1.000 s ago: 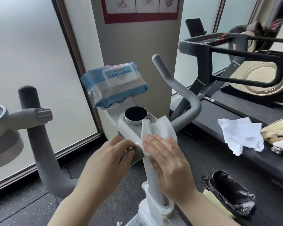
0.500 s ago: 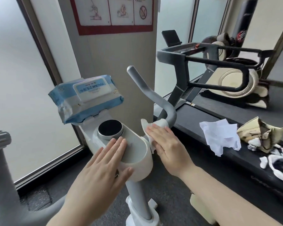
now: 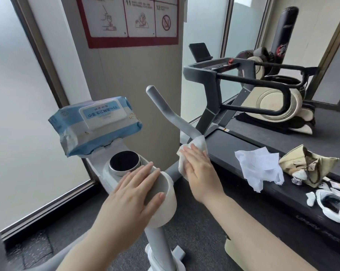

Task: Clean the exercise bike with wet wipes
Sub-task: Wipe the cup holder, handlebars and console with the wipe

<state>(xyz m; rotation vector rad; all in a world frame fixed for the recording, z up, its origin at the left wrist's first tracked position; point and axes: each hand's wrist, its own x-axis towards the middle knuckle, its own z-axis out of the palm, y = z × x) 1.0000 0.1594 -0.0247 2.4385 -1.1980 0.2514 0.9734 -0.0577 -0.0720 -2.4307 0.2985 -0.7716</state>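
the exercise bike (image 3: 161, 204) stands in the centre foreground, its white head unit directly below the camera and its grey post running down to the floor. a round black dial (image 3: 124, 160) with a metal ring sits on top of the head unit. a blue pack of wet wipes (image 3: 95, 124) rests on the ledge just behind the dial, lid up, print upside down to the viewer.

left hand (image 3: 134, 194): laid flat on the top of the head unit, just in front of the dial. fingers straight and slightly spread, thumb along the right edge of the unit. it presses on the surface and holds nothing.

right hand (image 3: 199, 171): fingers straight and close together, pressing a white wet wipe (image 3: 196, 145) against the lower bend of the grey handlebar (image 3: 169, 112). the wipe is bunched around the bar and shows above and to the left of the fingertips. whether the thumb curls round the bar cannot be told.

the handlebar rises up and to the left from the wipe, ending in a rounded tip.

to the right, a dark treadmill (image 3: 263, 153) stands beside the bike. on its deck lie a crumpled white tissue (image 3: 261, 167), a torn beige wrapper (image 3: 310, 165) and a white plastic bag (image 3: 333, 208). a red-bordered sign (image 3: 134, 20) hangs on the pillar behind the bike.
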